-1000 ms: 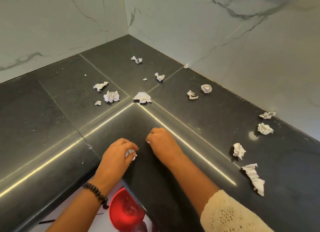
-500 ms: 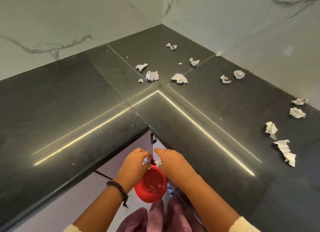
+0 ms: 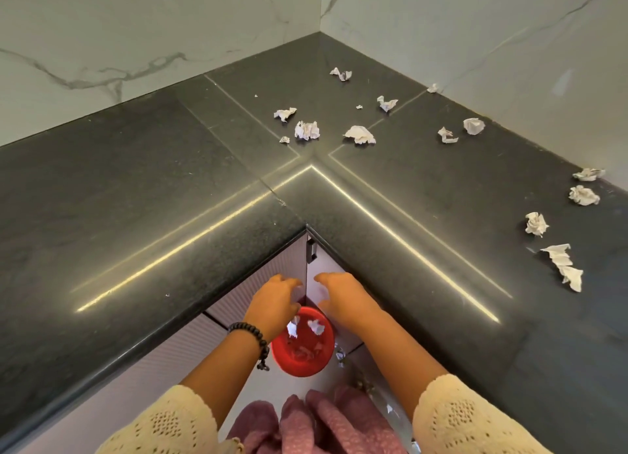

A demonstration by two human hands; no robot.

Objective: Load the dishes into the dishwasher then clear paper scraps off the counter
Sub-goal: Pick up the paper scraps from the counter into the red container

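Observation:
Several crumpled white paper scraps lie on the dark L-shaped counter: one cluster near the inner corner, another scrap beside it, and more along the right wall. Below the counter's inner corner a red bin stands on the floor. Two scraps are falling into it. My left hand and my right hand hover side by side above the bin, fingers loose, holding nothing.
Marble-patterned walls close off the counter at the back and right. Ribbed cabinet fronts run under the counter edge. A loose scrap lies on the floor right of the bin. My pink garment shows at the bottom.
Both hands carried scraps off the counter's inner corner down over the red bin, then let them go. The scraps now drop into the bin. The view tilted down.

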